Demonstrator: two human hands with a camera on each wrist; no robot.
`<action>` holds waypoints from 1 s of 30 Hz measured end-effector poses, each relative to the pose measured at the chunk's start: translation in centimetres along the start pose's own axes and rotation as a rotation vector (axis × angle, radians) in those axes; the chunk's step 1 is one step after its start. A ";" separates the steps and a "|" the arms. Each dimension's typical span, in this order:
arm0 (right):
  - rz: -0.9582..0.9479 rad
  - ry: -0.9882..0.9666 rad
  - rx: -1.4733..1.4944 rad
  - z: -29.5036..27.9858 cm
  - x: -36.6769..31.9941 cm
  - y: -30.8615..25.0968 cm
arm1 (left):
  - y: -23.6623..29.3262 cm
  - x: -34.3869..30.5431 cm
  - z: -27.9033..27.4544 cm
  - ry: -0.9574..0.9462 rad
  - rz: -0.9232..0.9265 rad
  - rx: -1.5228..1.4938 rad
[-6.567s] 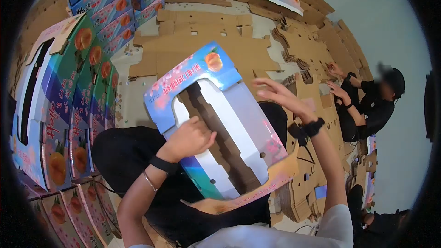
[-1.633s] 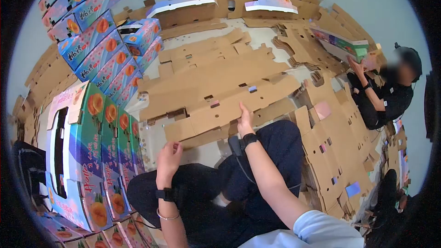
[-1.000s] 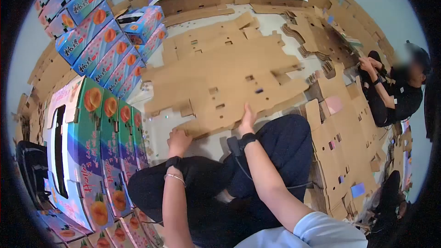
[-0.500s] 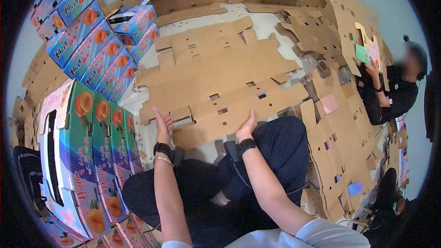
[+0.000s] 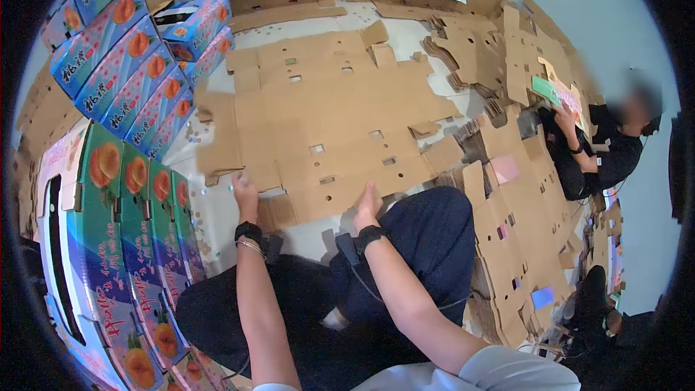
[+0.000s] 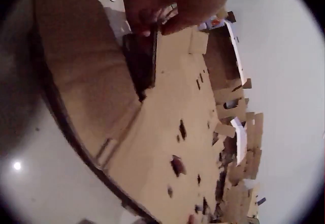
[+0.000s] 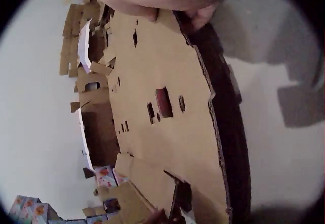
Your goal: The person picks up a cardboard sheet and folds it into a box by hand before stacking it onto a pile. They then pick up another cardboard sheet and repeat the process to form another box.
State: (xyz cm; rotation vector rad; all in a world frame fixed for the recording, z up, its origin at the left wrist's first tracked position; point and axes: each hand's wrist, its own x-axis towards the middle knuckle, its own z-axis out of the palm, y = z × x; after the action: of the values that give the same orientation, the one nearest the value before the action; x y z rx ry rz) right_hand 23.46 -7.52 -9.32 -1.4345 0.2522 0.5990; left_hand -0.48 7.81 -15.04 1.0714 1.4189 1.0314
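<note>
Foreground, bottom of the frame: my dark-clad legs (image 5: 427,246) are folded, and a thin cable (image 5: 366,287) trails across them from my right wrist. Lower centre: my left hand (image 5: 247,199) pinches a flap edge of the brown cardboard sheet (image 5: 304,116), and my right hand (image 5: 368,208) grips its near edge, thumb above and fingers beneath. Both sets of fingers are closed to the board's thickness. The sheet spreads over the floor (image 5: 221,235) through the centre of the frame, its slots and tabs exposed; whether further layers lie under it I cannot tell.

For sound handling, I judge, both hands should lift evenly and hold the board taut, since it would probably buckle along its creases if one side led; tabs should be freed before any pull.

Obstacles: at left, upright green boxes (image 5: 98,174) stand near my left hand and limit a swing that way; at right, a cardboard pile (image 5: 521,239) lies beside my knee, and the cable could snag.

Farther off: a seated person (image 5: 604,156) at right holds a printed piece; blue boxes (image 5: 108,72) are stacked at upper left; more cardboard lines the wall (image 5: 637,29) behind.
</note>
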 end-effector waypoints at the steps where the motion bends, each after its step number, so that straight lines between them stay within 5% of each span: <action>1: 0.019 0.043 -0.068 0.1 0.6 0.8 | -1.2 0.2 -0.8 0.078 -0.061 0.093; 3: 0.040 0.089 -0.129 -0.3 1.2 1.6 | -2.1 0.2 -0.9 0.201 -0.023 0.304; 6: 0.108 -0.089 -0.189 -1.4 2.8 2.5 | 0.3 -2.4 -1.0 0.255 0.194 0.776; 8: 0.103 -0.064 -0.233 -1.6 3.4 3.1 | 1.8 -3.6 -0.3 0.059 0.021 0.666; 15: 0.113 -0.109 -0.370 -1.1 -0.2 -0.1 | 5.2 -7.1 1.2 0.088 -0.005 0.932; 21: 0.378 -0.101 -0.074 -0.1 0.7 -1.7 | 6.4 -7.4 1.8 0.124 0.090 0.903; 24: 0.082 -0.178 0.039 0.7 5.6 4.1 | 6.9 -6.8 2.0 0.156 0.148 0.815; 27: 0.149 -0.136 0.043 1.4 5.0 2.3 | 5.6 -6.5 2.1 0.133 0.286 0.866; 30: 0.173 -0.118 0.059 1.9 4.6 1.4 | 6.5 -8.3 3.3 -0.152 0.399 1.181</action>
State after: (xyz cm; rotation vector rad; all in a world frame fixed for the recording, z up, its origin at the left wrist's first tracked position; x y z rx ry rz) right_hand 26.13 -4.60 -12.59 -1.3232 0.2997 0.8087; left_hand 3.91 1.41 -7.17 2.2832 1.7272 0.2491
